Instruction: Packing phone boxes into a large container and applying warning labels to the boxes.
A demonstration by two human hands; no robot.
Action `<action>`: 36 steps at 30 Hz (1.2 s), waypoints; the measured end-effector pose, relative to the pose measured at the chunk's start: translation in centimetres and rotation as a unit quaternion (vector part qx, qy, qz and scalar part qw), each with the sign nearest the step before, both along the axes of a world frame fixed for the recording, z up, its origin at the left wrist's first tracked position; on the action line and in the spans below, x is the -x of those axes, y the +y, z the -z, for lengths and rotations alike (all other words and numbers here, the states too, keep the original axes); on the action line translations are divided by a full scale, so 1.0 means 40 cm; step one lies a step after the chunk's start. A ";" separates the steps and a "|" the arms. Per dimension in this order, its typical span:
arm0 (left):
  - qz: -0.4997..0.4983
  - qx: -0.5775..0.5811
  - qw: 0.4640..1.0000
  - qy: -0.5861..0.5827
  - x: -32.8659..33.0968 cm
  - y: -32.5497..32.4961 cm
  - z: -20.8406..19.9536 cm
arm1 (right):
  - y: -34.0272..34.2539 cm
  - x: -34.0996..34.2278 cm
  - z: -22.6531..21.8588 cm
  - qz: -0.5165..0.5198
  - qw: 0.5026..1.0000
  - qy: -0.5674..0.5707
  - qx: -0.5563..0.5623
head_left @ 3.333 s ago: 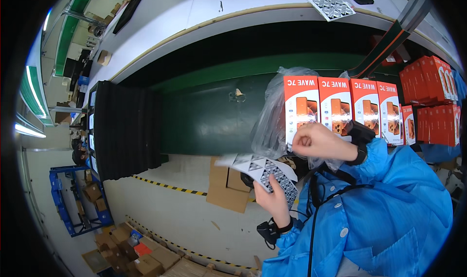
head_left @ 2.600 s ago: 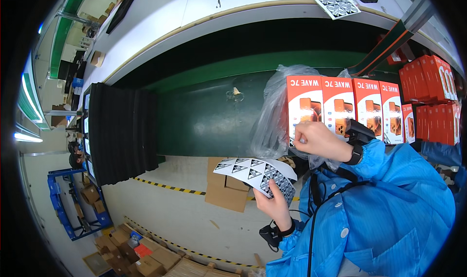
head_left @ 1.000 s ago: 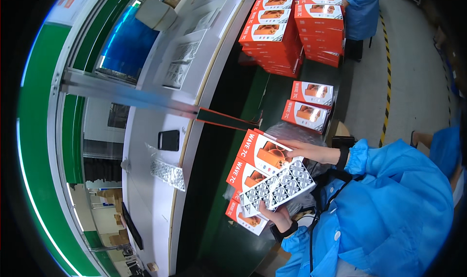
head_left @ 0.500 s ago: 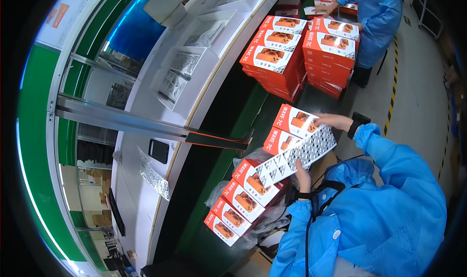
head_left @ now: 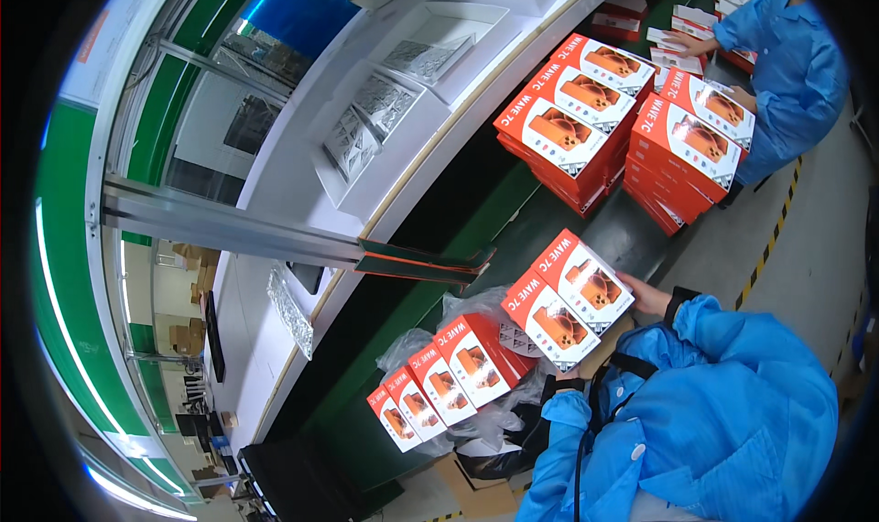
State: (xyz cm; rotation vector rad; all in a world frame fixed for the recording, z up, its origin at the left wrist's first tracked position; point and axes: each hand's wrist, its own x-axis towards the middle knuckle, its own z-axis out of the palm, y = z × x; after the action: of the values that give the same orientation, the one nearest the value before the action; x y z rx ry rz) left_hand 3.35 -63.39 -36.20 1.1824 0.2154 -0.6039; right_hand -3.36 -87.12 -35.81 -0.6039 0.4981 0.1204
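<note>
Two red-and-white cartons, a right one (head_left: 586, 282) and a left one (head_left: 551, 320), stand side by side in front of me, with orange speaker pictures on their tops. My right hand (head_left: 648, 296) grips the right carton at its near right corner, fingers partly hidden behind it. At the left carton's near edge is my left hand (head_left: 568, 374), closed against it and mostly hidden by it. A row of several similar cartons (head_left: 444, 385) sits to the left, with crumpled clear plastic (head_left: 499, 421) around it. Between the row and the left carton a triangle-patterned piece (head_left: 519, 339) shows.
Tall stacks of red cartons (head_left: 586, 110) stand at the far right on the dark green bench. Beyond them a co-worker in blue (head_left: 787, 64) handles more boxes. A white counter (head_left: 403, 169) with trays runs along the left, crossed by a metal post (head_left: 229, 224).
The triangle-patterned white strip between my hands is out of sight there; my hands now hold the two cartons upright. My view has shifted, and both hands are lower relative to the cartons.
</note>
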 end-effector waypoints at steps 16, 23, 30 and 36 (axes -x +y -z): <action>0.101 -0.205 0.904 -0.361 -0.504 -0.097 0.454 | -0.116 -0.388 0.090 0.110 0.992 0.010 0.066; 0.185 -0.366 0.852 -0.325 -0.491 -0.161 0.185 | -0.090 -0.306 0.055 0.261 0.955 0.140 -0.026; -0.246 0.079 0.961 -0.103 -0.343 -0.255 -0.197 | -0.074 -0.002 -0.091 0.109 0.990 0.081 0.038; -0.175 -0.079 0.941 -0.280 -0.137 -0.146 -0.588 | -0.025 0.026 -0.336 0.019 0.994 -0.022 0.110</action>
State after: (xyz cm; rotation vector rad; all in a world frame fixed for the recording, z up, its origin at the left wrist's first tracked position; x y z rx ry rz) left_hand 8.82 -69.22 -12.68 1.3832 -0.0155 0.0747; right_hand -4.41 -88.11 -22.36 -0.8105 0.4822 0.0159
